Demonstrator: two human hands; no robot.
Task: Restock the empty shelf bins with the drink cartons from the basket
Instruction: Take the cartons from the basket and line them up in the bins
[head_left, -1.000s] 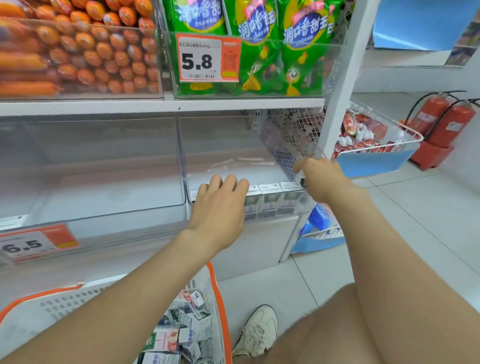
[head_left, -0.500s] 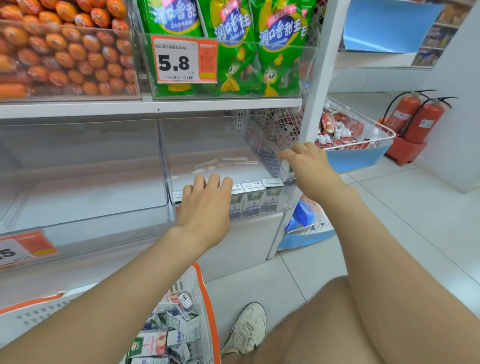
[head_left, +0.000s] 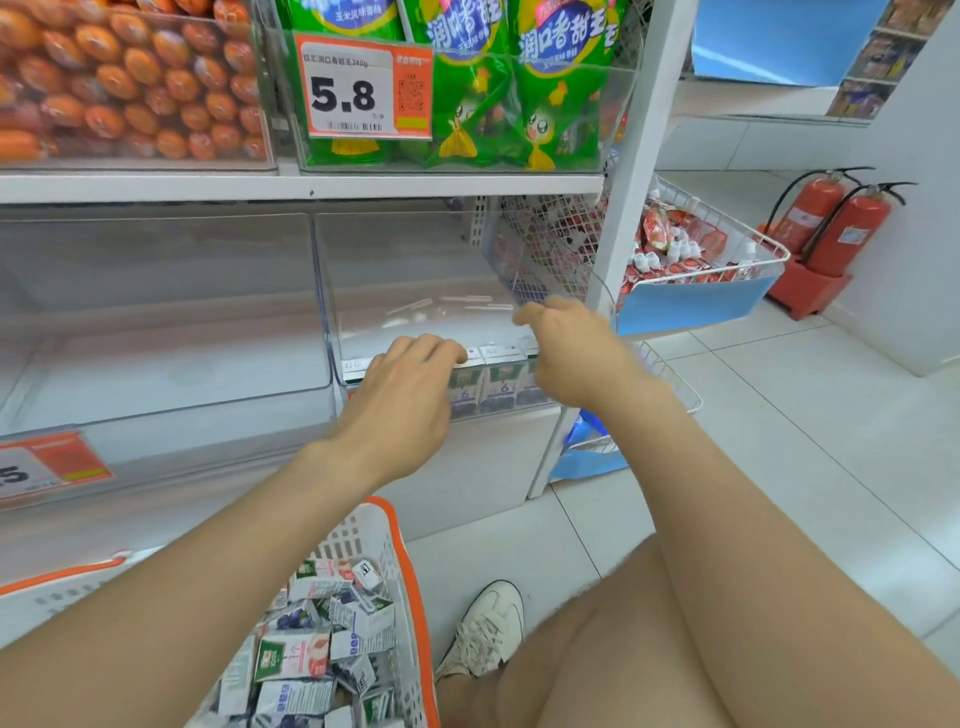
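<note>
Head view: both hands at the carton row in the right-hand bin

Row of drink cartons (head_left: 501, 387) stands upright along the front wall of the clear bin (head_left: 415, 270), lower shelf. Left hand (head_left: 405, 395) lies over that front wall, fingers bent down onto the carton tops; can't tell if it grips one. Right hand (head_left: 576, 358) is at the right end of the row, fingers curled, covering the last carton; grip can't be told either. Neighbouring bin (head_left: 156, 291) to the left holds nothing. Basket (head_left: 402, 551) sits on the floor below the left arm, with loose cartons (head_left: 311, 649) jumbled inside.
</note>
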